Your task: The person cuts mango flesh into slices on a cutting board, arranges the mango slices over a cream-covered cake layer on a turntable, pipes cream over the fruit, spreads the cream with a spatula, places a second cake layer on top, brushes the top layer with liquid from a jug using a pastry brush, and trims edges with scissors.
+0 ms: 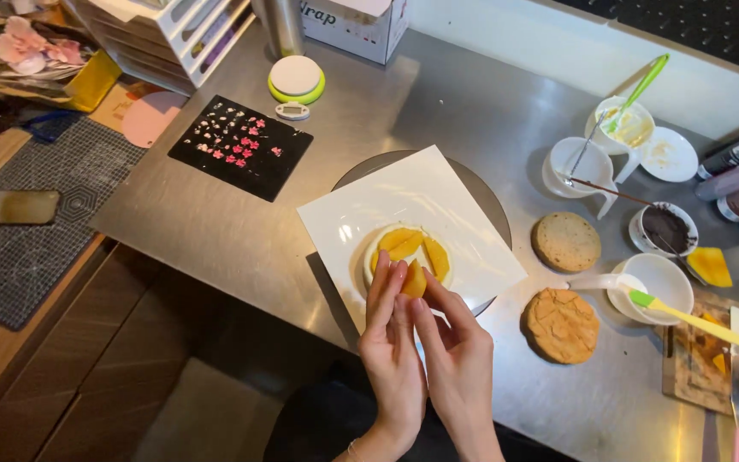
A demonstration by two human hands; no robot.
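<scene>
I stand at a grey stainless steel surface (215,222); a wooden floor lies below it to the left of my hands. My left hand (393,346) and my right hand (455,359) meet side by side, and together their fingertips pinch a small yellow-orange slice of mango (415,281). The slice is just above my fingers, at the near edge of a small round white cream-covered cake (378,248), where more mango slices (416,246) already lie. The cake sits on a square white board (404,192) upon a round grey turntable (489,205). To the right of my right hand lie two round brown sponge cake layers (561,325), well apart from it. Far beyond my left hand is a black mat with small pink flowers (239,145).
</scene>
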